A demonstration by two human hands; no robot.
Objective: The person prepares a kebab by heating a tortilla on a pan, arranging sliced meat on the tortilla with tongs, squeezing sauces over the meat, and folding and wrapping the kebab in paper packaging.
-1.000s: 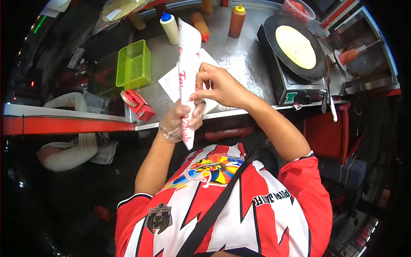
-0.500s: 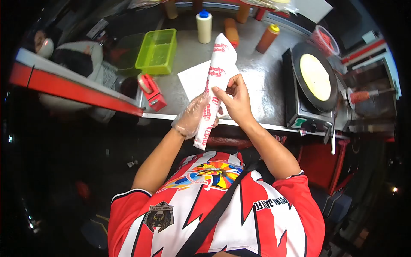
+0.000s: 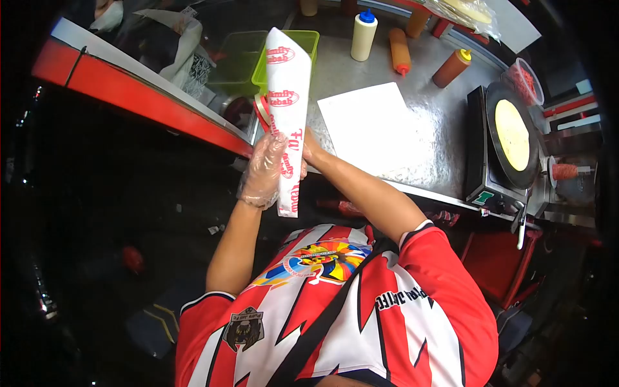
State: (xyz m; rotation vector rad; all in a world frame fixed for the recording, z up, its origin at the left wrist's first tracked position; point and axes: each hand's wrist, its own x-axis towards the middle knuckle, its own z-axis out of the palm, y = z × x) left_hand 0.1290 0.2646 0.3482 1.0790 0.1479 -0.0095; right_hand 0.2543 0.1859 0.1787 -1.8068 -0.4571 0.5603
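My left hand (image 3: 264, 171), in a clear plastic glove, grips a long paper-wrapped roll (image 3: 287, 122) printed with red lettering. The roll stands nearly upright in view, its pointed top over the green container. My right hand (image 3: 309, 147) is bare and mostly hidden behind the roll; its fingers cannot be made out. Just beyond it, a red tape dispenser (image 3: 261, 111) is partly covered by the roll. A white paper sheet (image 3: 371, 126) lies on the metal counter to the right.
A green container (image 3: 309, 46) sits at the back left. Sauce bottles (image 3: 364, 37) are along the back. To the right, a flatbread (image 3: 512, 135) lies on a round black griddle (image 3: 538, 145), with a knife (image 3: 521, 232) at its front. A masked person (image 3: 106, 14) is beyond the left edge.
The view has turned left. My left hand has carried the roll left, away from the white sheet. My right hand has left the roll's front side and is now behind it, near the tape dispenser.
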